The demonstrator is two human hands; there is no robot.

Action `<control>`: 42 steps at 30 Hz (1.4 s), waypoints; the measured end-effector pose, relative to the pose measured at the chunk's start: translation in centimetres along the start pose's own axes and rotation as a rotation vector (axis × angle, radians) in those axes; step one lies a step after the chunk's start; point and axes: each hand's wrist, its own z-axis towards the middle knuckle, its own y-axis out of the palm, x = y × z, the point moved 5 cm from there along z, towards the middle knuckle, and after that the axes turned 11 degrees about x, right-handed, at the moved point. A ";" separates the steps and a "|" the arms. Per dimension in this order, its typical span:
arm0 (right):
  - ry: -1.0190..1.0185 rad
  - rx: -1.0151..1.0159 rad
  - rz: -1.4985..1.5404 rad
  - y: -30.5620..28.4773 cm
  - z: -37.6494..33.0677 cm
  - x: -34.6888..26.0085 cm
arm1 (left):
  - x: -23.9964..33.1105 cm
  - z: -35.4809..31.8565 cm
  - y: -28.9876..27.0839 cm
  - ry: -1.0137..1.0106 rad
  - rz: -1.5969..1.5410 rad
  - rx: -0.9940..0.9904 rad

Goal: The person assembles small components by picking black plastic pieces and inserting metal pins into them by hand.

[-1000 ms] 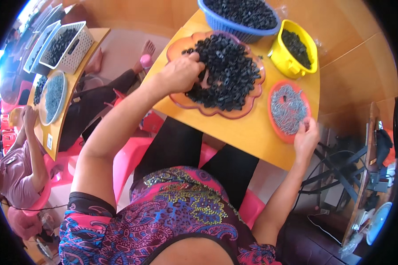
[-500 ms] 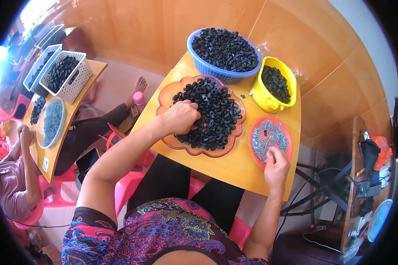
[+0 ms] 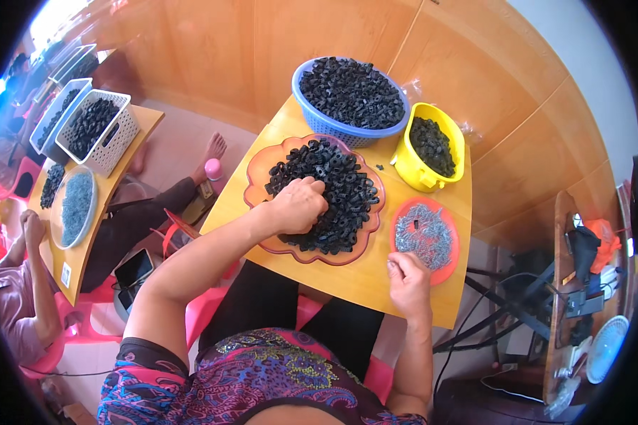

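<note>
My left hand rests on a heap of small black plastic parts, its fingers curled down into them. What those fingers grip is hidden. The heap fills a scalloped, flower-shaped orange tray. My right hand hovers at the near left edge of a red oval plate, thumb and fingers pinched together. Anything in that pinch is too small to make out. Thin silvery screws or pins are spread over the plate, with a dark piece among them.
Behind the tray stands a blue basket heaped with black parts, beside a yellow tub of similar parts. The wooden table ends near my lap. At left, another person's hands rest by a second table.
My right hand has drawn back from over the screws to the plate's near left edge, still pinched. My left hand stays in the black parts. The view has shifted slightly.
</note>
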 end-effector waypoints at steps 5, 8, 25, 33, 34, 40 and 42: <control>0.192 -0.021 0.079 1.0 -0.8 -0.1 | 0.6 -0.6 0.3 0.103 -0.018 0.031; 0.239 -0.082 0.163 1.7 -1.4 0.6 | 0.5 -0.9 -0.3 0.077 0.080 -0.025; 0.315 -0.205 0.768 4.4 0.6 -7.9 | 5.5 -6.1 -2.5 -0.727 -1.649 0.223; 0.393 -0.332 0.638 4.5 -1.2 -8.1 | 7.7 -8.5 -2.7 -0.654 -1.590 0.164; 0.420 -0.375 0.645 4.6 -1.4 -8.0 | 7.9 -8.8 -2.5 -0.632 -1.573 0.126; 0.382 -0.495 0.610 5.3 -0.2 -7.5 | 7.4 -10.4 -0.4 -0.708 -1.814 0.066; 0.230 -0.393 0.438 6.6 2.4 -6.5 | 7.2 -10.7 0.0 -0.719 -1.913 0.106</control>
